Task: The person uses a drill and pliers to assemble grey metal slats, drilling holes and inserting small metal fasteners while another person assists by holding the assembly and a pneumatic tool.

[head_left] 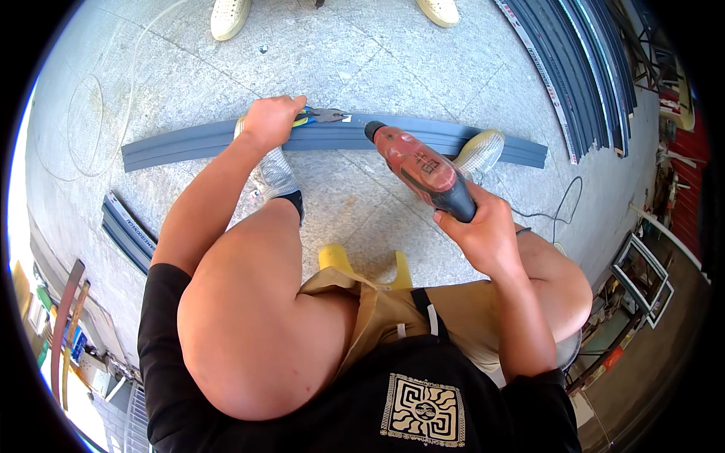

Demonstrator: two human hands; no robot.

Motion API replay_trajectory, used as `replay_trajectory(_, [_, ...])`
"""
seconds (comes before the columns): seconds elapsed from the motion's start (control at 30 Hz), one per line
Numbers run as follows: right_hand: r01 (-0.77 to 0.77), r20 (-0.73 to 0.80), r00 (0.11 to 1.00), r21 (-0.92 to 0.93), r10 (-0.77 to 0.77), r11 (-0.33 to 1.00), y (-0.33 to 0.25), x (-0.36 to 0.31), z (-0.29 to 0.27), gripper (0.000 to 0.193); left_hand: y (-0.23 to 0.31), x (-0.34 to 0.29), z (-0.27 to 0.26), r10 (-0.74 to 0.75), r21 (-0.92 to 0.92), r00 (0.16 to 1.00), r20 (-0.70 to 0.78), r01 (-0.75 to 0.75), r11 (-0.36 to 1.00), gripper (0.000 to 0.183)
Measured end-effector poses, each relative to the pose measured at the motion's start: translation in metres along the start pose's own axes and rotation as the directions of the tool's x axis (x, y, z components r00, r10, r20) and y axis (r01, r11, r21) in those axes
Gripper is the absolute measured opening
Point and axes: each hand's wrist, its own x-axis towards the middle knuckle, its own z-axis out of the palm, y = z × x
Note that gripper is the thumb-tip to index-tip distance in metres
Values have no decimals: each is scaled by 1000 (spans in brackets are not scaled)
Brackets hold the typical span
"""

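Head view: left hand (273, 123) grips pliers (328, 115) along the grey grooved profile (198, 147); right hand (487, 235) grips a power drill (417, 160) slanting toward their tips, contact hard to tell

Cream shoes (230, 16), top edge, on pale floor (362, 53). Profile stack (566, 69) upper right. Short profiles (130, 232) at left. Thin pale line (137, 53) curving, upper left. Yellow stool (334, 257) near centre. White frame (651, 259) far right.
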Motion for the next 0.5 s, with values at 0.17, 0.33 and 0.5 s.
replay_trajectory(0.17, [20, 7, 1000, -61, -20, 998, -11, 14, 13, 47, 0, -2, -2, -6, 5, 1000, -16, 6, 1000, 19])
replay_trajectory(0.33, [112, -62, 991, -86, -118, 990, -6, 19, 24, 46, 0, -1, 2, -16, -15, 1000, -18, 16, 1000, 28])
replay_trajectory(0.5, [82, -48, 995, -72, -86, 994, -7, 22, 27, 46, 0, -3, 4, -27, -8, 999, -17, 27, 1000, 27])
